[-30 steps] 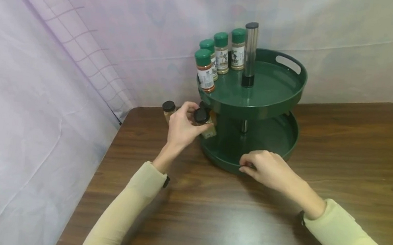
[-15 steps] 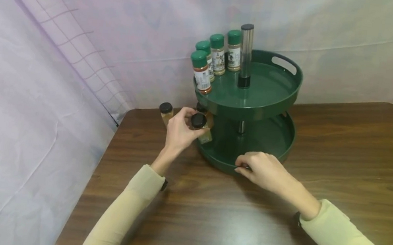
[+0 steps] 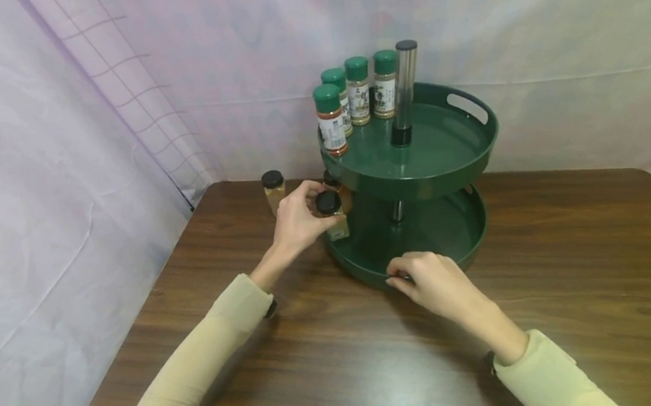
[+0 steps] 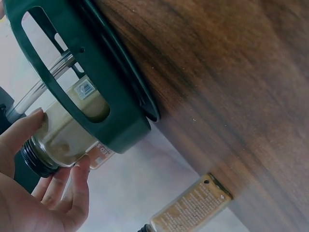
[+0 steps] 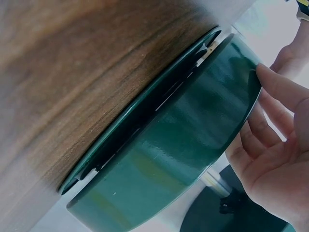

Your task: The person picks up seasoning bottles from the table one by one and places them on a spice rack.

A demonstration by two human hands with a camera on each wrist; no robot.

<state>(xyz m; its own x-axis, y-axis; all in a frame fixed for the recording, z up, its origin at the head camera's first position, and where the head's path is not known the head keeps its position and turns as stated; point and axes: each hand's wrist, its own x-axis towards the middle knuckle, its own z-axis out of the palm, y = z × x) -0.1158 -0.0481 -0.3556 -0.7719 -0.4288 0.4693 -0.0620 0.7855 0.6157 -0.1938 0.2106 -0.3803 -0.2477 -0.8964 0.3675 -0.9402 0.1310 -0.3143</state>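
Observation:
My left hand (image 3: 298, 221) grips a clear spice jar (image 3: 337, 231) with a black cap at the left side of the lower green tray (image 3: 365, 275). In the left wrist view, thumb and fingers are round the jar (image 4: 65, 145) near its cap; its base is behind the tray's handle slot. Just behind it in the head view is another black-capped jar (image 3: 345, 198), mostly hidden. My right hand (image 3: 433, 282) pinches the lower tray's front rim, thumb on the outer wall (image 5: 193, 125) and fingers inside, as the right wrist view shows.
Several green-capped spice bottles (image 3: 357, 100) stand on the left of the upper tray (image 3: 434, 187), beside the metal post (image 3: 404, 92). Another black-capped jar (image 3: 273, 192) is on the wooden table (image 3: 343, 377), left of the rack. White cloth (image 3: 245, 56) hangs behind.
The left hand has lowered the spice jar slightly toward the lower tray. The right hand keeps its grip on the rim. The head view has shifted a little.

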